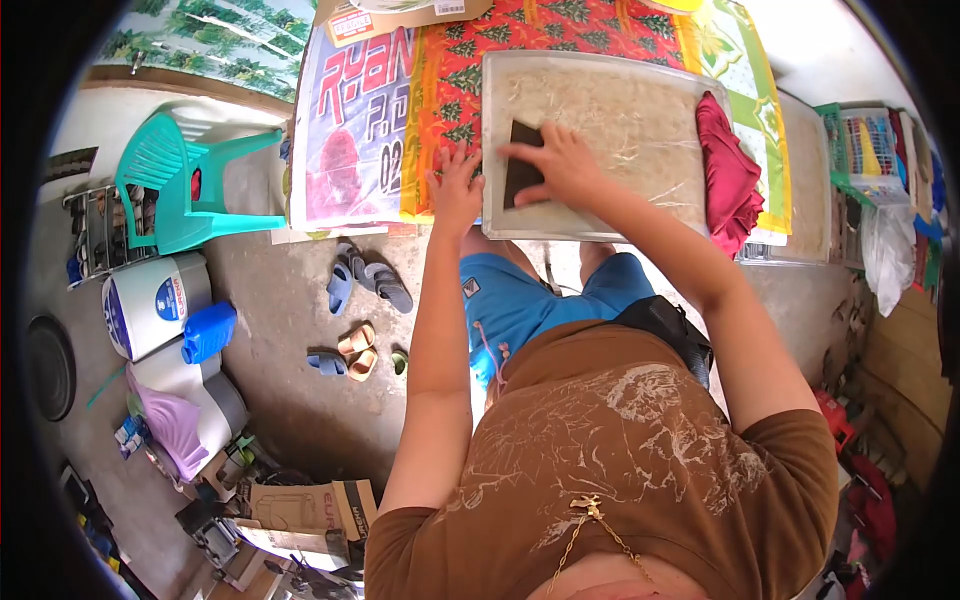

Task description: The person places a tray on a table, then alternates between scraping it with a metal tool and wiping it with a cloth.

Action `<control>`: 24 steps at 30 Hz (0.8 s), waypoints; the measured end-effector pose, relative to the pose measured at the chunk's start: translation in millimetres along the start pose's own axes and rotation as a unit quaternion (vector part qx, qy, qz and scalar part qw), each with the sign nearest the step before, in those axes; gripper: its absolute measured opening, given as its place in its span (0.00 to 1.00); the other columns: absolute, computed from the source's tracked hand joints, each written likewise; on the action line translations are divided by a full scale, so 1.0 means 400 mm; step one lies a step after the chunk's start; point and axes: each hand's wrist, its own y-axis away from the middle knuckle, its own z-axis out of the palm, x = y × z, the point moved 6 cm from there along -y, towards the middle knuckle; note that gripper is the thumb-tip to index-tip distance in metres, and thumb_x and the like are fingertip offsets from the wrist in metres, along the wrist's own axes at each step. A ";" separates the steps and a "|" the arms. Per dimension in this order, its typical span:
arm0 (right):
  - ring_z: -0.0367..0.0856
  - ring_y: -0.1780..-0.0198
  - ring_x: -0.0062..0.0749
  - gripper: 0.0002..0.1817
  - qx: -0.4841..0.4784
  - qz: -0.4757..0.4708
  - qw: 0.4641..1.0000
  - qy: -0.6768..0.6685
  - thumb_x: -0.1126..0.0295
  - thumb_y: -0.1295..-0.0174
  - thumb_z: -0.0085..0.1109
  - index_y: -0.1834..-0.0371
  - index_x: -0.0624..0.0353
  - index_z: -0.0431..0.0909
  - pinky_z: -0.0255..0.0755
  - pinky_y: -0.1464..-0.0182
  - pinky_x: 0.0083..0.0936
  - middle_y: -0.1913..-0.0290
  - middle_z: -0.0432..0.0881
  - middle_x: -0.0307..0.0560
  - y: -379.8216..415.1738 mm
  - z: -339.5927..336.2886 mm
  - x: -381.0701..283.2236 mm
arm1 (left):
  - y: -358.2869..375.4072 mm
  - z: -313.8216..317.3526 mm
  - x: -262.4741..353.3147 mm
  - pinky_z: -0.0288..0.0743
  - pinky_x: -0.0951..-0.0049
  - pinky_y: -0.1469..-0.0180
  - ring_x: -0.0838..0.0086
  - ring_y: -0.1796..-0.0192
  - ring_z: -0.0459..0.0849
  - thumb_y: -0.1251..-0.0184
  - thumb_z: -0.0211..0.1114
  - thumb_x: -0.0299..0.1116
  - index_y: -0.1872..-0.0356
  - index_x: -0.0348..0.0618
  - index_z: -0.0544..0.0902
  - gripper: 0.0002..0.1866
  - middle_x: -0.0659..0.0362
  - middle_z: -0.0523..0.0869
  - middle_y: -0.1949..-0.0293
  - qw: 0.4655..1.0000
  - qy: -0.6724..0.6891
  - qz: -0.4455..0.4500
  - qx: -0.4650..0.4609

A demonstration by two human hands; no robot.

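A pale, mottled rectangular panel [630,110] with a light grey rim lies on the table. On its left end is a flat black rectangular piece [522,170], whose kind I cannot make out. My right hand [570,170] reaches over this piece from the right, fingers and thumb spread and touching it or just above it. Beside the panel's left edge, my left hand [457,190] rests with fingers apart, close to the rim. A crumpled maroon cloth [728,180] drapes over the panel's right edge.
Under the panel, a patterned tablecloth [590,25] covers the table. A cardboard box [400,18] stands at the back. To the left are a teal plastic chair [185,190], a blue jug [208,332] and several slippers [360,350] on the floor. Plastic baskets [865,150] stand at right.
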 end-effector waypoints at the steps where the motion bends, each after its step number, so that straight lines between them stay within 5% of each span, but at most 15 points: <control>1: 0.72 0.44 0.56 0.43 -0.026 -0.007 1.000 -0.004 0.36 0.57 0.72 0.32 0.23 0.72 0.67 0.42 0.43 0.50 0.73 0.56 0.026 -0.002 -0.015 | -0.004 0.001 0.000 0.26 0.34 0.24 0.56 0.18 0.46 0.32 0.60 0.33 0.33 0.54 0.77 0.25 0.60 0.61 0.22 1.000 0.000 0.001 0.000; 4: 0.75 0.47 0.57 0.41 -0.005 0.110 0.992 -0.056 0.37 0.57 0.73 0.34 0.24 0.74 0.69 0.44 0.43 0.53 0.74 0.57 0.066 -0.049 0.114 | -0.004 0.002 -0.003 0.26 0.35 0.24 0.56 0.18 0.46 0.32 0.61 0.33 0.33 0.55 0.77 0.25 0.60 0.61 0.22 1.000 0.007 -0.001 0.002; 7: 0.76 0.50 0.57 0.41 0.138 0.297 0.944 0.045 0.37 0.60 0.76 0.37 0.25 0.77 0.71 0.47 0.45 0.59 0.75 0.56 0.129 -0.158 0.279 | 0.002 0.003 -0.007 0.25 0.35 0.24 0.57 0.17 0.45 0.33 0.61 0.33 0.33 0.55 0.77 0.25 0.59 0.61 0.22 1.000 0.019 -0.007 0.004; 10: 0.76 0.50 0.56 0.41 0.032 0.248 0.968 -0.004 0.37 0.60 0.75 0.36 0.26 0.77 0.70 0.47 0.44 0.58 0.75 0.57 0.184 -0.101 0.200 | -0.008 0.007 -0.006 0.25 0.35 0.24 0.58 0.17 0.45 0.33 0.61 0.33 0.33 0.54 0.77 0.25 0.59 0.62 0.22 1.000 0.017 -0.003 0.005; 11: 0.76 0.52 0.57 0.41 0.084 0.150 0.985 0.019 0.36 0.60 0.75 0.37 0.26 0.77 0.71 0.48 0.44 0.56 0.74 0.59 0.204 -0.070 0.164 | -0.009 0.010 -0.013 0.25 0.36 0.24 0.58 0.17 0.45 0.33 0.61 0.33 0.33 0.54 0.77 0.25 0.60 0.62 0.22 1.000 0.015 -0.003 0.005; 14: 0.74 0.45 0.55 0.41 0.069 0.245 0.967 -0.017 0.34 0.59 0.72 0.36 0.28 0.77 0.69 0.45 0.46 0.53 0.73 0.58 0.210 -0.082 0.246 | -0.011 0.011 -0.020 0.25 0.36 0.24 0.58 0.17 0.45 0.32 0.60 0.34 0.33 0.55 0.77 0.25 0.60 0.62 0.22 1.000 0.015 -0.005 0.002; 16: 0.77 0.53 0.55 0.41 0.169 0.292 0.940 0.061 0.36 0.60 0.75 0.37 0.29 0.78 0.72 0.52 0.46 0.56 0.75 0.58 0.211 -0.143 0.304 | -0.007 0.008 -0.020 0.25 0.35 0.24 0.58 0.17 0.45 0.32 0.60 0.34 0.33 0.55 0.77 0.25 0.61 0.62 0.22 1.000 0.015 -0.005 -0.002; 19: 0.75 0.49 0.56 0.40 0.046 0.231 0.972 -0.016 0.40 0.60 0.77 0.37 0.28 0.78 0.70 0.49 0.46 0.54 0.75 0.58 0.213 -0.111 0.219 | -0.012 0.006 -0.021 0.24 0.36 0.24 0.58 0.17 0.45 0.33 0.60 0.34 0.32 0.57 0.77 0.26 0.61 0.62 0.22 1.000 0.004 -0.002 -0.003; 20: 0.77 0.52 0.56 0.41 0.084 0.142 0.986 -0.025 0.37 0.61 0.76 0.38 0.28 0.78 0.72 0.53 0.44 0.55 0.74 0.59 0.231 -0.080 0.176 | -0.013 0.007 -0.023 0.24 0.37 0.23 0.59 0.17 0.45 0.33 0.60 0.34 0.32 0.57 0.77 0.26 0.61 0.62 0.22 1.000 0.003 -0.002 -0.003; 22: 0.76 0.49 0.56 0.41 0.079 0.155 0.985 -0.005 0.33 0.60 0.73 0.37 0.27 0.78 0.70 0.48 0.44 0.54 0.74 0.60 0.249 -0.060 0.158 | -0.016 0.007 -0.026 0.24 0.38 0.23 0.59 0.17 0.46 0.32 0.60 0.34 0.32 0.58 0.77 0.26 0.62 0.62 0.22 1.000 -0.002 0.000 -0.005; 24: 0.74 0.47 0.55 0.42 0.086 0.265 0.960 -0.031 0.31 0.59 0.70 0.36 0.25 0.76 0.67 0.45 0.44 0.52 0.73 0.60 0.250 -0.096 0.265 | -0.015 0.012 -0.033 0.24 0.38 0.23 0.60 0.17 0.46 0.32 0.60 0.35 0.32 0.59 0.77 0.26 0.62 0.62 0.22 1.000 -0.006 -0.001 -0.001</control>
